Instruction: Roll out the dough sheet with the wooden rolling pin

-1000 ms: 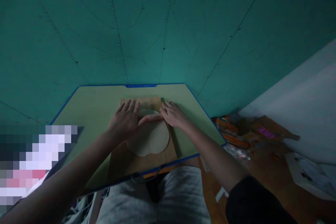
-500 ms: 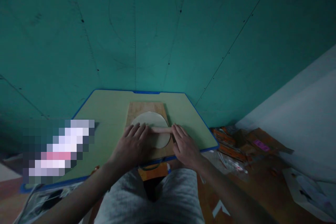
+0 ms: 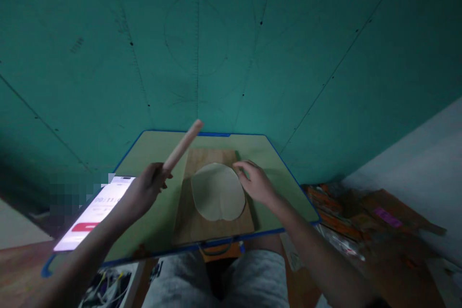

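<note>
A round, flat sheet of pale dough [image 3: 218, 197] lies on a wooden board [image 3: 195, 236], with a small notch at its near edge. My left hand [image 3: 149, 185] is wrapped round one end of a wooden rolling pin [image 3: 184, 145], raised off the board at its left and tilted up and away. At the upper right edge of the dough is my right hand [image 3: 254, 180], its thumb and fingers closed together on the rim. The dough there is partly hidden by the fingertips.
The board rests on a light folding table [image 3: 151, 149] with a blue rim, against a green wall [image 3: 216, 57]. A lit phone [image 3: 104, 202] stands at the table's left. Flattened cardboard [image 3: 390, 211] and plastic wrapping lie on the floor at right.
Both hands were on the rolling pin over the dough. My left hand has lifted it up and left; my right hand has let go of it and moved to the dough's edge.
</note>
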Motion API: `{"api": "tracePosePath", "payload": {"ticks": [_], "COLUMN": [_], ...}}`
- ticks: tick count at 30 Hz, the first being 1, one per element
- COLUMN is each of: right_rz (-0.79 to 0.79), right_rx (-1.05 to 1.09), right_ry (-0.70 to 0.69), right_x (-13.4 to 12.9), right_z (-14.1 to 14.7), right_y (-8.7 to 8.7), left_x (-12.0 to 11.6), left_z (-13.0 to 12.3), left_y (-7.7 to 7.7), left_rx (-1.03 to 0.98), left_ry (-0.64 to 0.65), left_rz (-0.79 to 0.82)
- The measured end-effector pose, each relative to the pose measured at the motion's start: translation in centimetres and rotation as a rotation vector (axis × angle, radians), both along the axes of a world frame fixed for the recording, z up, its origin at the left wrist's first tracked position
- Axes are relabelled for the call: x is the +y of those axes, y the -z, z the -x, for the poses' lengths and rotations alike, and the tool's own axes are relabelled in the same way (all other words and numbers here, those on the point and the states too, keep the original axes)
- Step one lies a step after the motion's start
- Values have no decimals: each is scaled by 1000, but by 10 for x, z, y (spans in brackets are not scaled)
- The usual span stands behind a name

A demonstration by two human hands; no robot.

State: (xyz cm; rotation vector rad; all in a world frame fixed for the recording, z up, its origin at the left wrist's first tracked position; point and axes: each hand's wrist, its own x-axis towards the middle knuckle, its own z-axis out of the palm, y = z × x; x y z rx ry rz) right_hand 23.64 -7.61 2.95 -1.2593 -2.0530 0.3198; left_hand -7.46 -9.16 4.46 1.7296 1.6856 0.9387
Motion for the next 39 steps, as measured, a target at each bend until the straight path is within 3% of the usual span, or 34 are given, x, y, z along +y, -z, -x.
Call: {"api": "tracePosePath", "payload": {"ticks": [4, 9, 14, 19, 29, 39], "right_rz": [32, -35, -91, -79, -117, -150], "right_rx": [-241, -454, -590, -711, -728, -656], "right_ry": [-265, -486, -481, -434, -479, -543], "right_x": [22, 40, 39, 42, 55, 65], "right_z": [61, 101, 96, 98, 100, 102], "right_y": [3, 14, 9, -7, -2, -1], "left_x": [-24, -47, -62, -64, -61, -60], "left_z": [13, 18, 21, 24, 14, 19], "left_y": [-1, 29, 47, 50, 34, 41], "left_rx": [-345, -553, -619, -661, -657, -629], "left_ry": [-98, -173, -319, -328, -413, -357], "left_rz": [132, 144, 109, 118, 122, 123]}}
